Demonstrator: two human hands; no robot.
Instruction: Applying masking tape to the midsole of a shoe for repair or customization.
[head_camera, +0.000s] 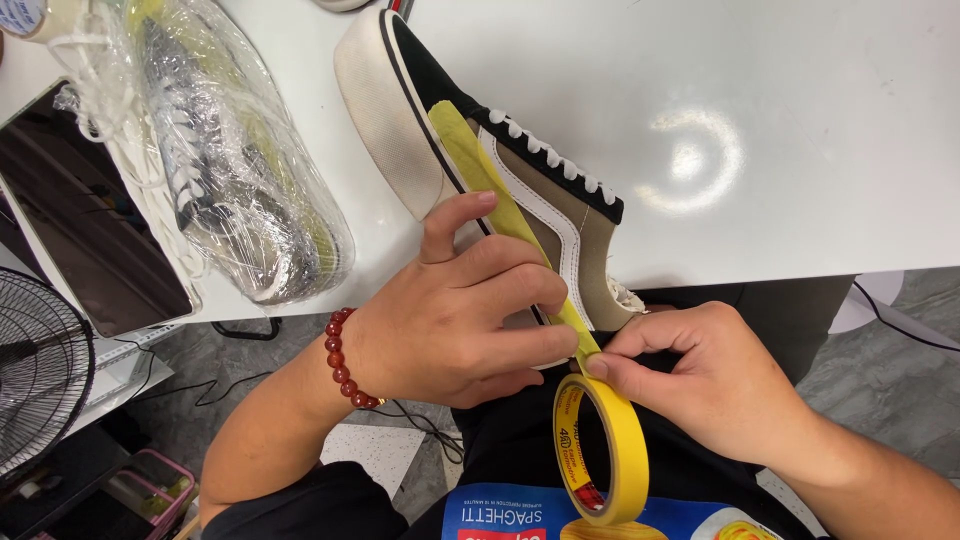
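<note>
A black, tan and white sneaker (520, 190) lies on its side over the front edge of a white table (760, 120). A strip of yellow masking tape (490, 175) runs along the line between its upper and its thick white sole. My left hand (470, 305), with a red bead bracelet (345, 355) at the wrist, grips the heel end and presses the strip down with fingers and thumb. My right hand (700, 375) pinches the strip where it leaves the yellow tape roll (600, 450), which hangs below the shoe.
A second sneaker wrapped in clear plastic (225, 150) lies on the table at the left, beside a dark tablet (85, 215). A black fan (35, 375) stands on the floor at far left, with cables nearby. A blue packet (520, 515) rests on my lap.
</note>
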